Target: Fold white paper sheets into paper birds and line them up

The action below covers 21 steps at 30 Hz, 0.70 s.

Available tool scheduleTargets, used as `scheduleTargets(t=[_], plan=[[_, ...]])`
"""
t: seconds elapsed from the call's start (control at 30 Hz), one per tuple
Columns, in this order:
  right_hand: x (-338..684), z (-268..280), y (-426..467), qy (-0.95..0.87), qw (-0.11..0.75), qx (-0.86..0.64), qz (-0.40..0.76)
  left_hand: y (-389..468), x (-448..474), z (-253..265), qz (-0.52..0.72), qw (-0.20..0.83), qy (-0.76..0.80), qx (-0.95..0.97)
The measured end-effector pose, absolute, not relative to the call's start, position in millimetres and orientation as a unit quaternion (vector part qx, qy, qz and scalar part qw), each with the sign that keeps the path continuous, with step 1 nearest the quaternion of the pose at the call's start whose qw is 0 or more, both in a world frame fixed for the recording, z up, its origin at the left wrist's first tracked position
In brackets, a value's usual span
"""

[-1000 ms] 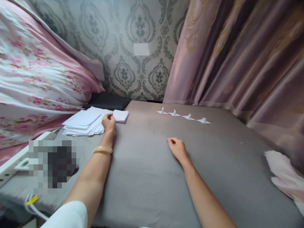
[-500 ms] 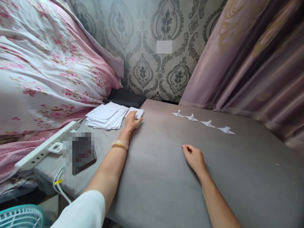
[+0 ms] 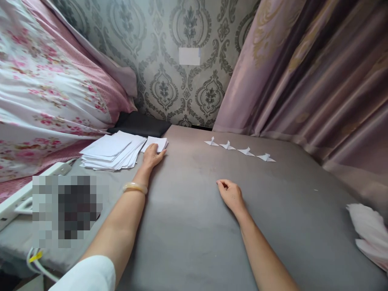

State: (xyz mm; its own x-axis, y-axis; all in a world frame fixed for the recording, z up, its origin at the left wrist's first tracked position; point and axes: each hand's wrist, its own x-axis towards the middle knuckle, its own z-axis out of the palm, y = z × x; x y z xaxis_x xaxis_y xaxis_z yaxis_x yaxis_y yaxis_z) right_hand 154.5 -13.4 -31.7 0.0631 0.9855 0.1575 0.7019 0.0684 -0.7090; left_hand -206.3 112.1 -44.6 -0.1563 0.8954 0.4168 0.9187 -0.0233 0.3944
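My left hand (image 3: 153, 156) rests at the near edge of a small stack of white paper squares (image 3: 158, 141), thumb and fingers apart. A larger, uneven pile of white paper (image 3: 106, 147) lies just left of it. My right hand (image 3: 231, 195) is loosely closed over the grey sheet (image 3: 188, 218), fingertips curled to the thumb, with nothing visible in them. Beyond that hand, several small folded white paper figures (image 3: 228, 146) with raised centres and flat pointed wings sit in a slanting row.
A white power strip (image 3: 18, 196) and a blurred-out dark item (image 3: 77, 206) lie at left, with white cables (image 3: 45, 270) below. Floral fabric (image 3: 54, 93), a black folded item (image 3: 139, 124) and a purple curtain (image 3: 266, 81) border the surface. Crumpled pale fabric (image 3: 368, 226) lies at right.
The view has turned to the right, so everything sits further left and the pale fabric at right has come into sight. My left hand stays at the small paper stack; my right hand stays closed.
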Motion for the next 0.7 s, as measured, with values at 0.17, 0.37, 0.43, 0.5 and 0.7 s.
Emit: scheduleTargets(t=[0.17,0.37,0.43,0.5,0.7], plan=[[154.0,-31.2,-14.6,-0.648,0.333,-0.650,0.216,114.5,-206.1,-43.6,-0.324,-0.008,-0.708,-0.628],[153.4,-29.8,-15.7,-0.649,0.334,-0.647,0.218,113.9,-204.9,-39.8,-0.350,-0.042,-0.722,-0.596],[153.3,-30.0,-15.5,-0.651,0.333,-0.647,0.217,113.6,-204.7,-38.7,-0.358,-0.049,-0.723,-0.589],[153.3,-30.2,-15.3,-0.652,0.334,-0.646,0.216,113.1,-205.1,-37.7,-0.363,-0.052,-0.720,-0.589],[153.4,-29.8,-15.3,-0.653,0.333,-0.646,0.213,110.7,-208.1,-37.4,-0.370,-0.046,-0.711,-0.597]])
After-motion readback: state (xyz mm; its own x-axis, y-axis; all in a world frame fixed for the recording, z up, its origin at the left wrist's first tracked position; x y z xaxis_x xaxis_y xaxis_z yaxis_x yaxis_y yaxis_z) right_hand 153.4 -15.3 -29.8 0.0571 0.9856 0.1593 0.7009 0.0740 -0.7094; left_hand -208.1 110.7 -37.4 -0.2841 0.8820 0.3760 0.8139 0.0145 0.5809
